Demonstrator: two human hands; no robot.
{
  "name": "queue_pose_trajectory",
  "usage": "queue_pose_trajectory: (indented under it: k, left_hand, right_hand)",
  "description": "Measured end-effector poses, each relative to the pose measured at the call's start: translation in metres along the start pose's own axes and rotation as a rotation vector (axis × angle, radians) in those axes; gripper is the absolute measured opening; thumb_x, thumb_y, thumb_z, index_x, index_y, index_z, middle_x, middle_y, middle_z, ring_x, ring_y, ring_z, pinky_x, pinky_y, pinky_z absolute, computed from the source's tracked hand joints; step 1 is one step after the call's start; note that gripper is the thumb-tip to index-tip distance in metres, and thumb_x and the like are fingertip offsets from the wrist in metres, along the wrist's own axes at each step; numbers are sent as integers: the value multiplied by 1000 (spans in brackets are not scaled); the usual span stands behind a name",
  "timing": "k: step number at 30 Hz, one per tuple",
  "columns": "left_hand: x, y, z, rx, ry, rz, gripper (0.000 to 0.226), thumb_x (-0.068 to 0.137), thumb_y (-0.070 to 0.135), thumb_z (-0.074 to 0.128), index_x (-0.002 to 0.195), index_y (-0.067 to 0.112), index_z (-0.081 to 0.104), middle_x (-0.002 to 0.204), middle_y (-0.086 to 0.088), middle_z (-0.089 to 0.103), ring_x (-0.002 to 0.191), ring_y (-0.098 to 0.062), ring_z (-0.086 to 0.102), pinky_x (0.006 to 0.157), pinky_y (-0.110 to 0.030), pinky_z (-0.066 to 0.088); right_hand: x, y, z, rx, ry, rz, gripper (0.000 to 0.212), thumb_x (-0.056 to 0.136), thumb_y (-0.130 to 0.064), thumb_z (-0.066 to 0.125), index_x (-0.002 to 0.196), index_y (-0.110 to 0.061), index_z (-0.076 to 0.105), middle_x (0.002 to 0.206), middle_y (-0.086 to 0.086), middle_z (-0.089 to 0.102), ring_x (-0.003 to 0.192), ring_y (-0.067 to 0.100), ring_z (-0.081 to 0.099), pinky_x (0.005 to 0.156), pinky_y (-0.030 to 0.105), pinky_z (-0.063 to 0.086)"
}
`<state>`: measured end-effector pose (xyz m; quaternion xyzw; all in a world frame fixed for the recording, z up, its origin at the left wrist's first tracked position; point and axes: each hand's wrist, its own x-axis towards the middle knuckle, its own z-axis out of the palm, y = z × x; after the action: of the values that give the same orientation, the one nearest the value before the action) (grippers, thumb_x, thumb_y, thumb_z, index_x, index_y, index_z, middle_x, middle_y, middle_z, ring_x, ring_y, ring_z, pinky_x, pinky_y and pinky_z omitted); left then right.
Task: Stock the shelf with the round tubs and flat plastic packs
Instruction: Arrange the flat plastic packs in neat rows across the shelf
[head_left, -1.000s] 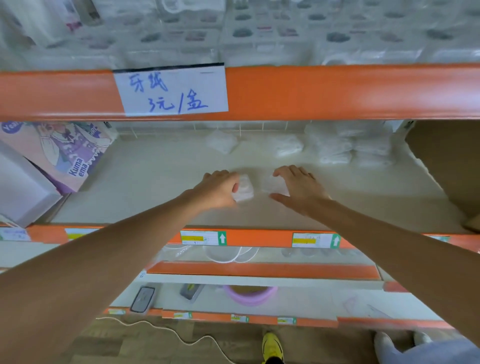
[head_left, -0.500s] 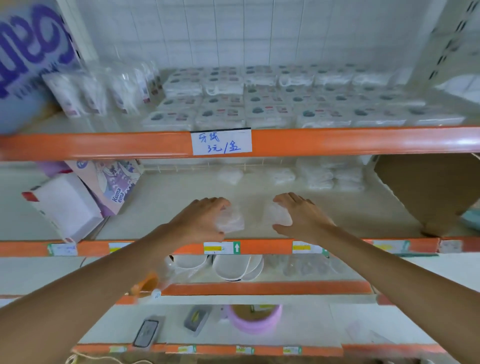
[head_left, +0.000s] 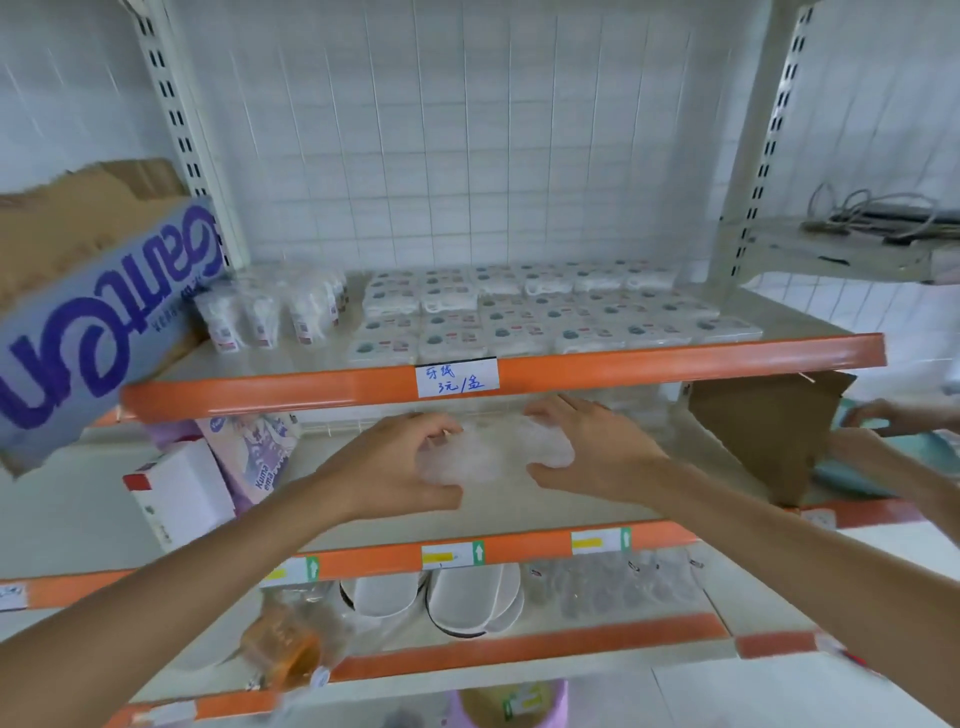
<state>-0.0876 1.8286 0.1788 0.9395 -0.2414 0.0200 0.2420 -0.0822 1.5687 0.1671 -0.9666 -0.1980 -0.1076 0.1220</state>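
Risk of a drop: left hand (head_left: 400, 467) and right hand (head_left: 597, 457) each curled round one end of the blurred clear plastic packs (head_left: 493, 452) held between them; count unreadable, and couldn't tell if they rested on the board below. If the squeeze loosened, the slick film would likely slip down between the palms. Orange shelf lip (head_left: 675, 358) sat just above the knuckles, so lifting toward the flat-pack rows (head_left: 545, 317) above could snag it. Round tubs (head_left: 270, 312) up-left of the left hand looked tippable if bumped.
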Motion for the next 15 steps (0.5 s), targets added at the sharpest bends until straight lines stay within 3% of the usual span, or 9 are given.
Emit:
queue_pose_trajectory:
  k: [5, 10, 15]
  left_hand:
    - [4, 13, -41, -93, 125, 54, 73, 54, 58, 67, 123, 35, 58, 119, 22, 60, 111, 5, 55, 99, -26, 46]
    - [36, 20, -60, -95, 238, 26, 86, 60, 52, 76, 139, 34, 46, 123, 10, 57, 114, 0, 51, 93, -17, 38]
    - [87, 23, -68, -88, 229, 25, 74, 74, 33, 82, 138, 32, 44, 135, 7, 55, 115, 5, 45, 91, -16, 34]
  right_hand:
    - [9, 1, -40, -18, 125, 0, 67, 79, -48, 69, 138, -31, 42, 137, -11, 51, 122, 18, 51, 98, 29, 40]
    - [36, 20, -70, 50, 222, 20, 70, 77, -48, 73, 137, -30, 42, 134, -9, 55, 124, 17, 52, 102, 34, 42]
    - [72, 51, -79, 71, 225, 61, 68, 77, -45, 73, 136, -28, 43, 134, -7, 56, 125, 15, 52, 103, 38, 43]
